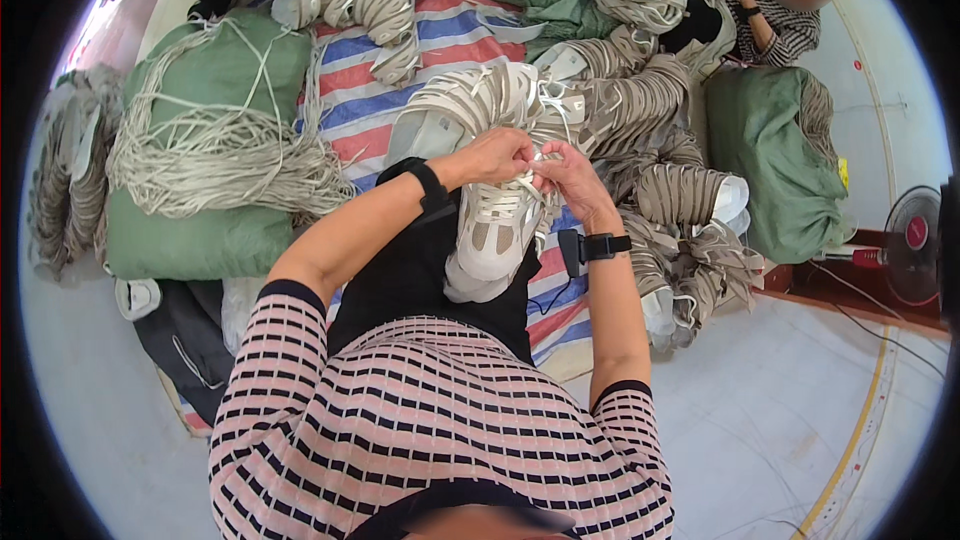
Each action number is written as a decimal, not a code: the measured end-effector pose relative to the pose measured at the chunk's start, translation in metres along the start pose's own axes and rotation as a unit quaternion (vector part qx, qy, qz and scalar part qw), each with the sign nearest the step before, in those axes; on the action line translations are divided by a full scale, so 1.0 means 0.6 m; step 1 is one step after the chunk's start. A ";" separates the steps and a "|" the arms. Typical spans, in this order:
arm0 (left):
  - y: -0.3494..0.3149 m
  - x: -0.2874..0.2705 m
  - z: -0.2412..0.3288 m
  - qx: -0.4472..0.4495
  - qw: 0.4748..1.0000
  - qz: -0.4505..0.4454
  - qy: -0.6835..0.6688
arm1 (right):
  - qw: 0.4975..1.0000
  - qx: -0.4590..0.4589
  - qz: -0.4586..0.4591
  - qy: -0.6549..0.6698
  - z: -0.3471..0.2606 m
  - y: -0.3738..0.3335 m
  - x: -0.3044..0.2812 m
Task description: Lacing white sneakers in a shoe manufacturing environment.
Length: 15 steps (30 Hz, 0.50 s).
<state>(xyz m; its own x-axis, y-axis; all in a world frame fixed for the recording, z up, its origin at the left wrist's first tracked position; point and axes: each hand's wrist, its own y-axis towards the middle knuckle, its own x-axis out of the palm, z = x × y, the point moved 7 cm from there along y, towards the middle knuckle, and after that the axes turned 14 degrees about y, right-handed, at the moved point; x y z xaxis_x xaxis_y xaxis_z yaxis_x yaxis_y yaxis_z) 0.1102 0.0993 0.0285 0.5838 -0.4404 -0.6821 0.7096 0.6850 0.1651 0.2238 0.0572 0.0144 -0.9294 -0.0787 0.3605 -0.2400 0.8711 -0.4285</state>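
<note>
Across my lap lies a pale beige-and-white shoe upper [492, 240], its rounded toe end toward me and white laces across its middle. Above its far end, both hands meet with fingertips pinched together. My left hand [497, 155] is closed on a white shoelace [536, 164]. From the other side, my right hand [572, 180] pinches the same lace close to the left fingertips. The lace's exact path between the fingers is too small to make out. Just beyond my hands, a row of stacked shoe uppers [475, 98] curves over the striped sheet.
A big bundle of loose laces [225, 165] drapes over a green sack [200, 245] at left. More stacked uppers [640, 105] and another green sack [765, 165] lie at right, near a fan [912, 240]. A striped sheet [360, 110] covers the floor. Other people work at the far side.
</note>
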 end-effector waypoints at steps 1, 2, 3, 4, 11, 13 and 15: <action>-0.002 -0.002 0.006 0.036 0.998 0.003 0.060 | 1.000 0.004 0.005 -0.002 0.001 -0.002 0.000; -0.004 -0.013 0.007 0.034 0.998 0.006 0.060 | 1.000 0.005 0.012 -0.004 0.000 -0.004 -0.004; -0.006 -0.029 0.019 0.076 0.985 0.040 0.152 | 1.000 0.001 0.006 -0.007 0.000 -0.010 -0.004; -0.010 -0.045 0.030 0.117 0.960 0.072 0.243 | 1.000 0.002 0.004 -0.008 0.003 -0.014 -0.005; -0.159 -0.255 -0.185 -0.152 0.940 0.155 0.263 | 0.992 -0.089 0.086 -0.007 0.017 -0.078 -0.026; -0.200 -0.240 -0.212 -0.160 0.944 0.136 0.256 | 0.987 -0.134 0.070 -0.055 0.013 -0.088 -0.015; -0.229 -0.213 -0.213 -0.215 0.942 0.118 0.230 | 0.962 -0.143 0.069 -0.224 0.002 -0.106 0.003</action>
<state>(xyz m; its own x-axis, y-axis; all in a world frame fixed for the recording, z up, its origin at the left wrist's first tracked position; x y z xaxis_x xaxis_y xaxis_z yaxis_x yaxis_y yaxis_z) -0.1123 0.1358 0.0018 0.4021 -0.0170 -0.9155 0.2986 0.9476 0.1135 0.2373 0.0010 0.0416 -0.9898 -0.0970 -0.1039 -0.0775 0.9810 -0.1777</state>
